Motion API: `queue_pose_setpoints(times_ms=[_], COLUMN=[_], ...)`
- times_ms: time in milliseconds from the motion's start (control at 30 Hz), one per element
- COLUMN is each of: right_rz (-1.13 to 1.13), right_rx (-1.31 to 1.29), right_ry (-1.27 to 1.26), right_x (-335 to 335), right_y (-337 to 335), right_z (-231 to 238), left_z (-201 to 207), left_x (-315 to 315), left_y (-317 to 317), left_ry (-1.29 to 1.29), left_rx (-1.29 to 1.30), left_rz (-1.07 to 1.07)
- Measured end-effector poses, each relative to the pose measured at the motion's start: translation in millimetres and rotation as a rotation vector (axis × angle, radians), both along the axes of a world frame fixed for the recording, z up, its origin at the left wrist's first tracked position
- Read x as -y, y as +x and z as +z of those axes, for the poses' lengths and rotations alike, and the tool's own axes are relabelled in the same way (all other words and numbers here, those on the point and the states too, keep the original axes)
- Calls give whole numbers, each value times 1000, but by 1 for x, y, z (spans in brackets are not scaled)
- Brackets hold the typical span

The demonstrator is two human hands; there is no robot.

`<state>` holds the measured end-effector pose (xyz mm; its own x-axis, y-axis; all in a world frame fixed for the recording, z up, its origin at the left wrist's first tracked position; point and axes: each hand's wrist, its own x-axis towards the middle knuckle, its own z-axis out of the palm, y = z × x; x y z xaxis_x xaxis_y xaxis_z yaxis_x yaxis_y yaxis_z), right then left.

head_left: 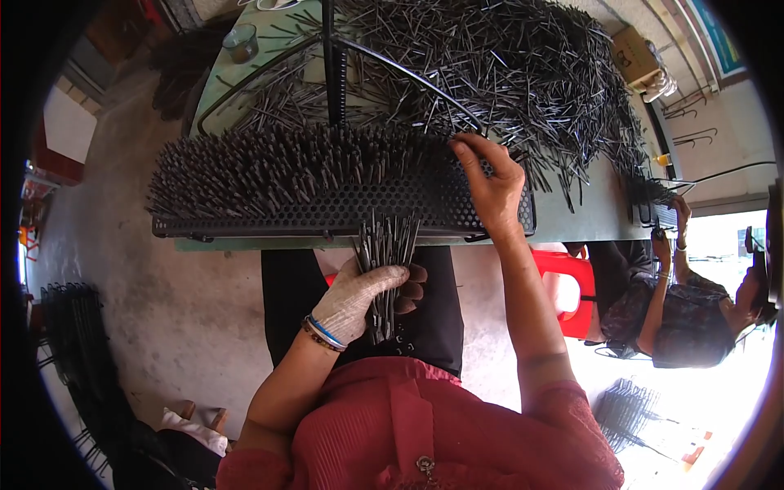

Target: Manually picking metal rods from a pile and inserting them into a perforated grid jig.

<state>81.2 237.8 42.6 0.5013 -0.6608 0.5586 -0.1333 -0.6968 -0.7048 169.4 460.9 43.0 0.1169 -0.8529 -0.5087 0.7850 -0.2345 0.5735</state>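
Observation:
A bundle of thin black rods [380,245] stands upright in my left hand [359,298], which wears a pale glove with dark fingertips. Its fingers are wrapped round the lower half of the bundle, just off the table's front edge. In front of me is a long black perforated rack [343,200], its holes packed with upright rods [245,171] on the left and along the back. Bare holes show at the front and right. My bare right hand [494,184] pinches thumb and forefinger together at the rack's back right. Whatever lies between those fingertips is too small to make out.
Loose black rods [523,65] lie heaped across the green table [584,196] behind the rack. A black metal frame [328,73] rises behind it. A glass [241,42] stands back left, a cardboard box [634,55] back right. A co-worker [686,318] sits right, beside a red stool [563,286].

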Motion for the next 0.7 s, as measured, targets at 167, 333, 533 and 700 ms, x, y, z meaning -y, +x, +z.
queue_pose_setpoints(times_ms=[167,333,533,700], right_rz=[-16,-44,48,-15], right_rx=[-118,-214,-242,-230], right_ry=[-361,-419,-447,-432], right_x=[-3,-5,-3,-9], right_y=[5,7,7,3], right_z=[2,10,8,9], left_z=[0,-1,-4,-5], left_x=[0,-1,-2,-3], left_y=[-1,0,-1,0], left_ry=[18,-10,-9,2], left_rx=[22,20,49,52], left_rz=[-2,-11,-30,-37])
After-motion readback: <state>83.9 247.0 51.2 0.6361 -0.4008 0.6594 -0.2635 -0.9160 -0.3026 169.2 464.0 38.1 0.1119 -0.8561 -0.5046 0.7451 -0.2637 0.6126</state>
